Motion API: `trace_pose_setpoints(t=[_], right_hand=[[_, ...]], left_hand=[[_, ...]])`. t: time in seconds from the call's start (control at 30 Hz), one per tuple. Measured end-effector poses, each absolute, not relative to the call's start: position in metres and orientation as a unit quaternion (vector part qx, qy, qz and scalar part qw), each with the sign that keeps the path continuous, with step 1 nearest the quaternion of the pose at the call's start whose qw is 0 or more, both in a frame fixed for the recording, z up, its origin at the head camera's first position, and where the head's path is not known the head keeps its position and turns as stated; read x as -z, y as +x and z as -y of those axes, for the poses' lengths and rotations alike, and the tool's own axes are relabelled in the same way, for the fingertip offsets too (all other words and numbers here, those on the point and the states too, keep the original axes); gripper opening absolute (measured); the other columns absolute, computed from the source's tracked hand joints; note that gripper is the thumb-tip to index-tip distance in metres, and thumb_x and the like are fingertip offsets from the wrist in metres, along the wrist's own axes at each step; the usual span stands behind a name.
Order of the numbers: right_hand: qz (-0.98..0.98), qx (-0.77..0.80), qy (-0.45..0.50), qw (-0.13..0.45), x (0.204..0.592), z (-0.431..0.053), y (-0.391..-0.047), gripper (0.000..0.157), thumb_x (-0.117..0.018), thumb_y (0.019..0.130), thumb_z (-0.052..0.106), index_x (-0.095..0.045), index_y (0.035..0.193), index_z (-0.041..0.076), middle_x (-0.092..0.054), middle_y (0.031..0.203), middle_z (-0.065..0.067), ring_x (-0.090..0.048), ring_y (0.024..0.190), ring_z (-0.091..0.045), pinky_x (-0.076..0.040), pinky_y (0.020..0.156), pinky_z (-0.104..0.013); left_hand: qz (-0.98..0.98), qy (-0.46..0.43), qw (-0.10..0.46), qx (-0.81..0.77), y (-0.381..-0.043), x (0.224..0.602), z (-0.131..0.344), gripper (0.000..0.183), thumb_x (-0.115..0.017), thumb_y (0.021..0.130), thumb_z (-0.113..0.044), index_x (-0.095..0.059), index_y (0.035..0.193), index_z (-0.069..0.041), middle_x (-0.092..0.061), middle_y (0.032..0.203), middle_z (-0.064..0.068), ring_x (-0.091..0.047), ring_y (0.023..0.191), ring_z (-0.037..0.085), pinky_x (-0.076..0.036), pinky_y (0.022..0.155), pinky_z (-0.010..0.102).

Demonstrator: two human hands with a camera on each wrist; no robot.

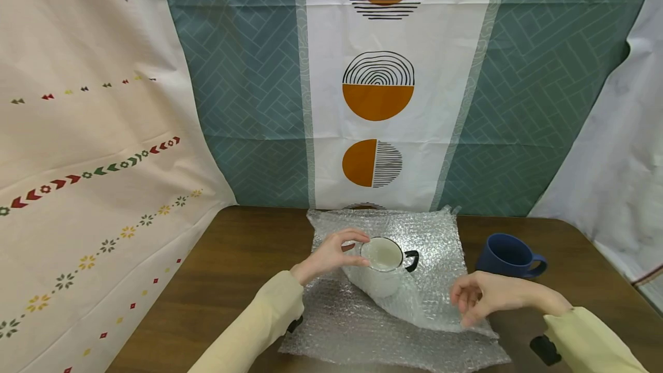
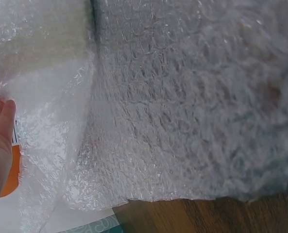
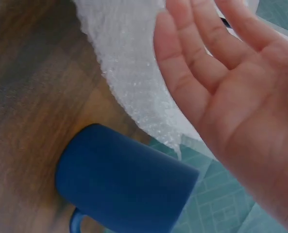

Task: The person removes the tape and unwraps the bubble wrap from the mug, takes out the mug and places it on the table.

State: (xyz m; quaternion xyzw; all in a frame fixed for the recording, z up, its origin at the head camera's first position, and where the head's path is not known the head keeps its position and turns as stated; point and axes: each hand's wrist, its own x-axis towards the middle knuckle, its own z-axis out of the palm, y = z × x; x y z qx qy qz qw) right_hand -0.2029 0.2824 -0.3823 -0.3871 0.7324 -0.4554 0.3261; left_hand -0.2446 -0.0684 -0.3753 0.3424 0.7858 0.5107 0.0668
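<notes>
A white mug (image 1: 382, 254) with a dark rim and black handle stands on a sheet of bubble wrap (image 1: 347, 309). A flap of the wrap is folded up over its front. My left hand (image 1: 336, 255) holds the mug's left side, thumb toward the front and fingers toward the back. In the left wrist view, only part of that hand (image 2: 0, 141) shows at the left edge, beside the wrap. Over the wrap's right edge hovers my right hand (image 1: 492, 295), fingers loosely bent around nothing. The right wrist view shows its palm (image 3: 241, 111) and relaxed fingers.
A dark blue mug (image 1: 505, 255) stands on the wooden table (image 1: 248, 246) just behind my right hand, handle pointing right. A patterned cloth (image 1: 259, 102) hangs along the table's back edge, and a pale cloth (image 1: 129, 160) hangs on the left.
</notes>
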Motion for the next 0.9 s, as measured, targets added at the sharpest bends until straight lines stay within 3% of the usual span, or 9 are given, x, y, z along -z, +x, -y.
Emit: trace_pose_setpoints(t=[0.17,0.4,0.7,0.9], right_hand=[[-0.718,0.464,-0.374,0.361,0.391,-0.283,-0.200,0.028,-0.066,0.081,0.004,-0.054,0.102,-0.009,-0.057,0.086,-0.021,-0.057,0.074,-0.015,-0.050,0.062,-0.030],[-0.693,0.474,-0.365,0.403,0.403,-0.282,-0.199,0.033,-0.069,0.079,0.005,-0.052,0.103,-0.011,-0.058,0.087,-0.012,-0.056,0.073,-0.010,-0.048,0.062,-0.022],[-0.702,0.457,-0.360,0.410,0.409,-0.280,-0.200,0.035,-0.070,0.079,0.008,-0.053,0.103,-0.010,-0.058,0.087,-0.006,-0.053,0.069,-0.007,-0.046,0.059,-0.020],[-0.711,0.459,-0.367,0.385,0.398,-0.281,-0.202,0.030,-0.065,0.083,0.005,-0.053,0.106,-0.010,-0.059,0.090,-0.011,-0.057,0.076,-0.014,-0.050,0.064,-0.027]], left_hand=[[-0.784,0.345,0.065,-0.512,-0.245,0.376,0.069,0.042,-0.072,0.076,-0.003,-0.056,0.113,0.009,-0.050,0.120,0.018,-0.042,0.115,0.030,-0.035,0.094,0.045],[-0.783,0.345,0.068,-0.513,-0.245,0.376,0.069,0.042,-0.072,0.077,-0.003,-0.056,0.113,0.009,-0.050,0.120,0.018,-0.041,0.116,0.030,-0.034,0.094,0.045],[-0.787,0.345,0.062,-0.508,-0.247,0.378,0.069,0.041,-0.073,0.076,-0.003,-0.058,0.112,0.008,-0.051,0.119,0.017,-0.043,0.115,0.028,-0.035,0.093,0.045],[-0.786,0.345,0.066,-0.509,-0.247,0.378,0.069,0.041,-0.072,0.076,-0.003,-0.057,0.113,0.009,-0.051,0.119,0.016,-0.042,0.115,0.028,-0.035,0.094,0.044]])
